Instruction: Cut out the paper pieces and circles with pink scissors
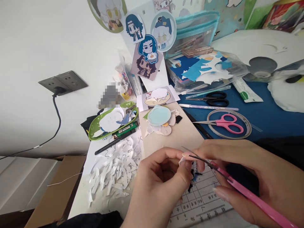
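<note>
From my remote seat, I see my left hand [161, 179] pinching a small white piece [181, 161], likely to steady it near the blades. My right hand [242, 158] holds pink-handled scissors [249, 192], blades slightly parted close by. The printed sheet [204, 207] below perhaps catches dark scraps [190, 186].

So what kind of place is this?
Probably a craft desk: there are pink scissors in the right hand, a heap of white paper strips, and cartoon cutouts.
</note>
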`<state>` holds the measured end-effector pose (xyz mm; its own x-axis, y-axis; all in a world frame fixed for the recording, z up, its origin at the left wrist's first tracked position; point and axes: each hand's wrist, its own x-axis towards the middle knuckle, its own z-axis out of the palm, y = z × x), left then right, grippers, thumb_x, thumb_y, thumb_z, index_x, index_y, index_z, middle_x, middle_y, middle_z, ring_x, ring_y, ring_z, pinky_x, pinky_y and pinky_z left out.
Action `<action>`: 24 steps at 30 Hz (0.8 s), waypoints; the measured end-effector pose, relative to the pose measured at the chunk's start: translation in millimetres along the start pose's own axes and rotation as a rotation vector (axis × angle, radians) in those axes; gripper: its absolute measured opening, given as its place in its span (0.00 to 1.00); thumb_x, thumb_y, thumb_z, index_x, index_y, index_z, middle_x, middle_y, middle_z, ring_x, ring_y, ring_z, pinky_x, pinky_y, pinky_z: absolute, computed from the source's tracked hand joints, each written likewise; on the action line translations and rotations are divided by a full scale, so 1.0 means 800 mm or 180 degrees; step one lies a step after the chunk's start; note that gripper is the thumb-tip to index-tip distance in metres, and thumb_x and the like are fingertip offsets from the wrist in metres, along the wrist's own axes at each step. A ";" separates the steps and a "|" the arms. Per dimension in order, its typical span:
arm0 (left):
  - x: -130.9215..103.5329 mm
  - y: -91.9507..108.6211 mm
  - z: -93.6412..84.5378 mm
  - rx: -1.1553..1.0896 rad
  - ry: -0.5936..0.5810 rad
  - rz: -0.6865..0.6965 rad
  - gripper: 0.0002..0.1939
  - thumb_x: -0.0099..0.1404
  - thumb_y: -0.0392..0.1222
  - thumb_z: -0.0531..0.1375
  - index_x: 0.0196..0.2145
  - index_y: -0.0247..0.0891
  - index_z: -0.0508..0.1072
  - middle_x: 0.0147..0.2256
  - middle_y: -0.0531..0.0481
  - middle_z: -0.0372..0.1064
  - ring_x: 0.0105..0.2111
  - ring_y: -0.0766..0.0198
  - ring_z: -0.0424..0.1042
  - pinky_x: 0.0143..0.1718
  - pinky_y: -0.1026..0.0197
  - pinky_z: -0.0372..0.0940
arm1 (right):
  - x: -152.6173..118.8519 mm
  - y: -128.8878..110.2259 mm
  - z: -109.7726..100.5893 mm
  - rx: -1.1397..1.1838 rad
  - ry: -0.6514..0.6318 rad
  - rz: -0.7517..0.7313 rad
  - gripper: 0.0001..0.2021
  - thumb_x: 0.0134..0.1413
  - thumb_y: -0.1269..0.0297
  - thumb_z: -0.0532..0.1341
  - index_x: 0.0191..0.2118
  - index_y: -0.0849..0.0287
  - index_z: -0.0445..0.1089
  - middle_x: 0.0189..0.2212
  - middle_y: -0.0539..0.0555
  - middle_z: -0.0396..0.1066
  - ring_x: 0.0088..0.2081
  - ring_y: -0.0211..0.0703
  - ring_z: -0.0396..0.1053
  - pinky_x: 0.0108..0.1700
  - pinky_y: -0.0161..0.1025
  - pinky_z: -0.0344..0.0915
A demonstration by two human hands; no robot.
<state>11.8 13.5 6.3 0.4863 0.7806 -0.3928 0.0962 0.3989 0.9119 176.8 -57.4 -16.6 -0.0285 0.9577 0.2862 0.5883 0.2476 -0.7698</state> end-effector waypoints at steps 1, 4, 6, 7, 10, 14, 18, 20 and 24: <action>0.000 -0.001 0.000 0.0010 0.0008 -0.0005 0.04 0.55 0.38 0.66 0.27 0.35 0.75 0.19 0.55 0.64 0.19 0.72 0.59 0.16 0.73 0.56 | 0.001 0.000 -0.001 0.0003 -0.0029 -0.0025 0.27 0.43 0.71 0.62 0.50 0.39 0.64 0.36 0.48 0.75 0.42 0.53 0.74 0.22 0.33 0.68; -0.001 -0.003 -0.001 0.0056 0.0062 -0.0044 0.07 0.56 0.41 0.65 0.29 0.34 0.74 0.19 0.55 0.63 0.17 0.73 0.56 0.16 0.73 0.55 | 0.004 0.002 -0.006 -0.0085 -0.0138 -0.0095 0.23 0.42 0.73 0.62 0.46 0.44 0.65 0.33 0.49 0.75 0.36 0.50 0.74 0.21 0.33 0.67; -0.002 -0.004 -0.001 0.0103 0.0109 -0.0027 0.07 0.57 0.41 0.64 0.30 0.34 0.73 0.20 0.55 0.64 0.16 0.75 0.55 0.16 0.73 0.55 | 0.006 0.002 -0.009 -0.0142 -0.0184 -0.0099 0.19 0.42 0.73 0.62 0.42 0.47 0.66 0.29 0.48 0.74 0.31 0.48 0.73 0.21 0.34 0.67; -0.002 -0.004 -0.001 0.0126 0.0138 -0.0018 0.07 0.58 0.41 0.64 0.30 0.34 0.73 0.20 0.55 0.64 0.16 0.75 0.55 0.16 0.74 0.56 | 0.007 0.002 -0.010 -0.0147 -0.0180 -0.0079 0.16 0.42 0.73 0.62 0.39 0.48 0.66 0.26 0.48 0.72 0.29 0.47 0.72 0.22 0.35 0.67; -0.003 -0.002 0.000 0.0144 0.0177 -0.0005 0.07 0.58 0.41 0.64 0.30 0.35 0.74 0.20 0.56 0.62 0.17 0.75 0.55 0.17 0.74 0.56 | 0.011 0.000 -0.012 -0.0094 -0.0136 0.0056 0.12 0.43 0.72 0.62 0.36 0.50 0.67 0.22 0.45 0.67 0.23 0.42 0.68 0.24 0.36 0.67; -0.004 -0.001 0.002 0.0170 0.0226 0.0014 0.07 0.58 0.43 0.64 0.28 0.36 0.76 0.16 0.57 0.59 0.16 0.75 0.54 0.16 0.74 0.54 | 0.014 0.000 -0.016 0.0192 -0.0220 0.0146 0.12 0.45 0.71 0.63 0.38 0.50 0.69 0.27 0.46 0.70 0.23 0.40 0.69 0.22 0.34 0.66; -0.004 -0.001 0.004 0.0171 0.0354 0.0016 0.07 0.56 0.43 0.66 0.27 0.36 0.78 0.17 0.55 0.63 0.16 0.75 0.56 0.15 0.74 0.53 | 0.013 0.006 -0.015 0.0491 -0.0407 0.0212 0.14 0.46 0.70 0.64 0.41 0.47 0.72 0.39 0.48 0.75 0.38 0.49 0.75 0.25 0.33 0.70; -0.003 -0.001 0.004 0.0090 0.0408 0.0004 0.06 0.55 0.43 0.67 0.27 0.37 0.79 0.17 0.55 0.65 0.15 0.75 0.56 0.15 0.74 0.53 | 0.011 0.010 -0.015 0.0478 -0.0419 0.0275 0.15 0.46 0.68 0.66 0.42 0.45 0.73 0.42 0.48 0.75 0.40 0.50 0.75 0.32 0.36 0.73; -0.002 -0.002 0.005 -0.0141 0.0383 0.0048 0.03 0.53 0.39 0.68 0.27 0.38 0.80 0.17 0.55 0.66 0.15 0.76 0.57 0.15 0.75 0.54 | 0.007 0.013 -0.018 0.0649 -0.0387 0.0300 0.17 0.47 0.65 0.67 0.44 0.41 0.73 0.41 0.47 0.75 0.44 0.51 0.74 0.31 0.34 0.72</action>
<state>14.6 9.9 6.2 0.3794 0.8377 -0.3929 0.0499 0.4055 0.9127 194.2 -51.2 -15.1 -0.0855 0.9855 0.1467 0.4181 0.1691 -0.8925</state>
